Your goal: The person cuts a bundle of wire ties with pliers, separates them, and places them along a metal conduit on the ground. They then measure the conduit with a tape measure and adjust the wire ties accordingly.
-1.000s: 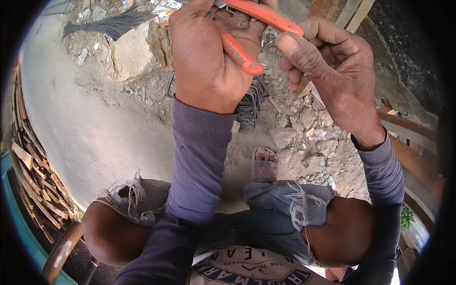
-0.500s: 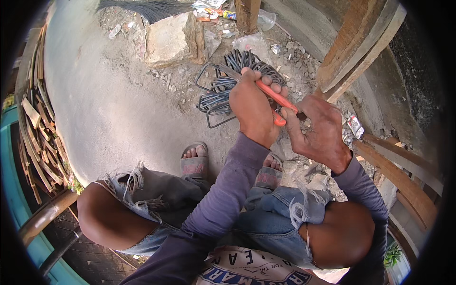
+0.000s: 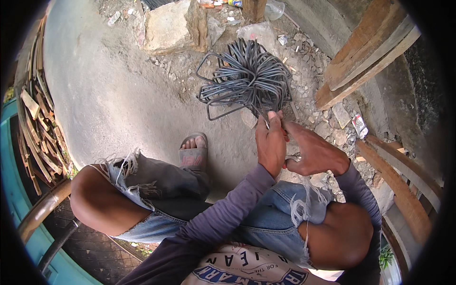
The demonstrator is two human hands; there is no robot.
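Observation:
A bundle of bent dark steel rods [image 3: 254, 78], shaped into rectangular loops, lies on the ground in front of me. At its near end my left hand [image 3: 271, 148] is closed, fingertips against the rods, with a bit of grey metal between them. My right hand [image 3: 317, 149] meets it from the right, its thumb and fingers curled around the red-handled pliers [image 3: 286, 135]. Only small red parts of the pliers show between the two hands; their jaws are mostly hidden. The left palm appears to lie against the pliers as well.
A large pale stone block [image 3: 172, 27] stands beyond the bundle. Wooden posts [image 3: 368, 52] and planks [image 3: 399, 190] rise on the right beside a wall. Wood strips [image 3: 40, 128] are piled at far left. Rubble and litter surround the bundle. My sandaled foot [image 3: 194, 149] rests nearby.
Both hands have moved down and toward me with the pliers, from over the bundle to its near end. More of the rods shows, and the red handles are now mostly covered.

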